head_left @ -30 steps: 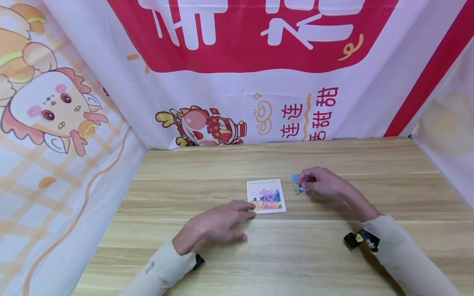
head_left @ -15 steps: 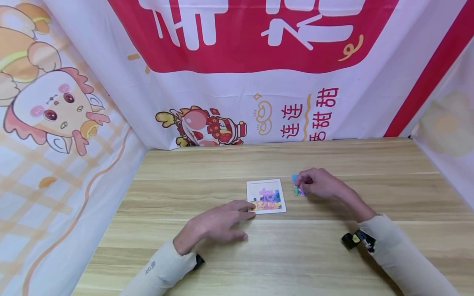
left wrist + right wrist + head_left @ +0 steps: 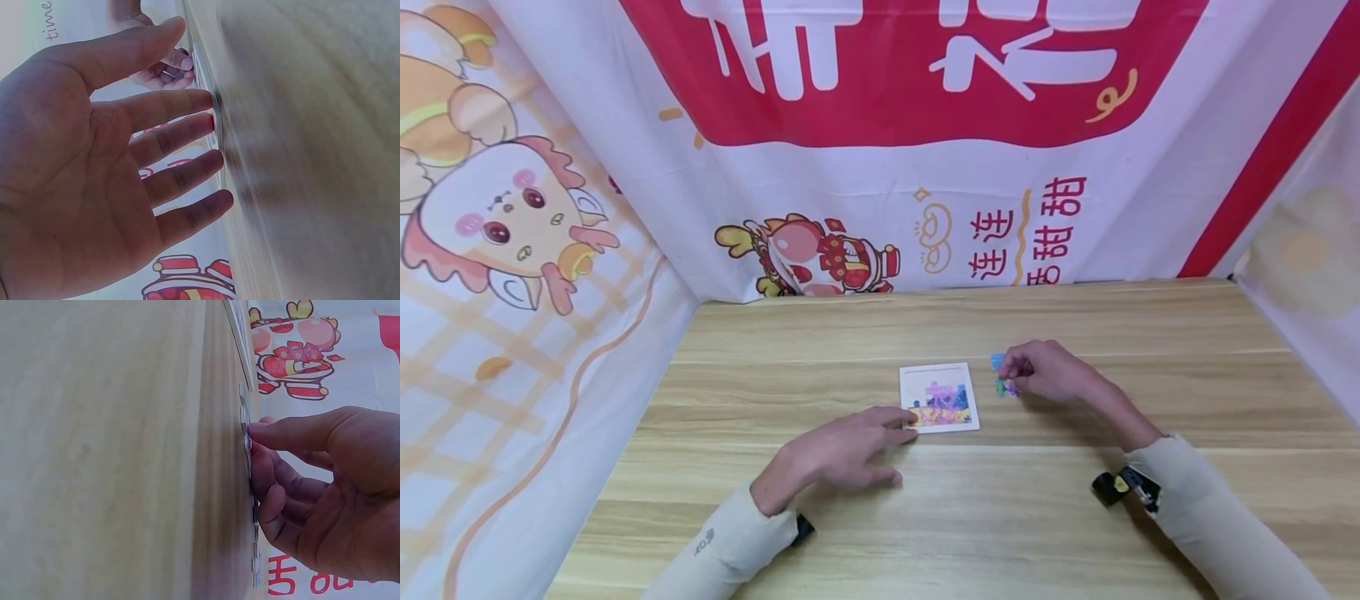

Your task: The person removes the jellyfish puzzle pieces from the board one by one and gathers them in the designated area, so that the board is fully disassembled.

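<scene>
A small white-framed puzzle tray (image 3: 917,381) lies on the table, with pink, yellow and blue puzzle pieces (image 3: 949,407) fitted across its lower part. My left hand (image 3: 850,450) rests at the tray's lower left corner, fingers spread and fairly straight, fingertips touching the edge. Right of the tray lie loose puzzle pieces (image 3: 997,361), blue, green and purple, partly covered by my right hand (image 3: 1048,368). In the right wrist view, thumb and curled fingers of the right hand (image 3: 331,481) pinch at a puzzle piece (image 3: 245,419) low on the tabletop.
The wooden table (image 3: 970,517) runs back to a white and red printed cloth (image 3: 850,200). More printed cloth (image 3: 497,333) hangs along the left side. Black wrist cameras (image 3: 1123,487) sit at both cuffs.
My right hand has shifted very slightly over the loose puzzle pieces, its fingers moving a little lower. The left hand and the tray stay where they were.
</scene>
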The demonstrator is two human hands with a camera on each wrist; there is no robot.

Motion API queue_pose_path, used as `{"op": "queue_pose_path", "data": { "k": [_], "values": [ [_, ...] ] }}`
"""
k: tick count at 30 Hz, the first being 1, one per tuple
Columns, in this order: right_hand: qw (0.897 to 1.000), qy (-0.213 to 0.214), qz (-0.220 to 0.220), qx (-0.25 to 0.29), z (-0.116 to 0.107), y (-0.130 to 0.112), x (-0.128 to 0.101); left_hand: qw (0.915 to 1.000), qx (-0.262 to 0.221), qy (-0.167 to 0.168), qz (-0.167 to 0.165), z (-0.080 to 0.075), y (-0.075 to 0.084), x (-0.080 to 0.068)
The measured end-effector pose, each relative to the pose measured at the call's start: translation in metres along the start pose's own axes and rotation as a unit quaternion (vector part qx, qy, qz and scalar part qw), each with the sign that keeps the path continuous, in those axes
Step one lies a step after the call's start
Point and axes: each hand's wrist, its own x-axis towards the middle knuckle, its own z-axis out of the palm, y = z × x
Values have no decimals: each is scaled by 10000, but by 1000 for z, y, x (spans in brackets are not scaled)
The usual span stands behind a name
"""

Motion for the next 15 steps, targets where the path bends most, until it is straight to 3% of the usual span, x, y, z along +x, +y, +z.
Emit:
{"op": "queue_pose_path", "data": {
  "k": [15],
  "values": [
    [9998, -59, 33, 185, 1, -3, 4, 9997, -240, -54, -75, -4, -1, 4]
  ]
}}
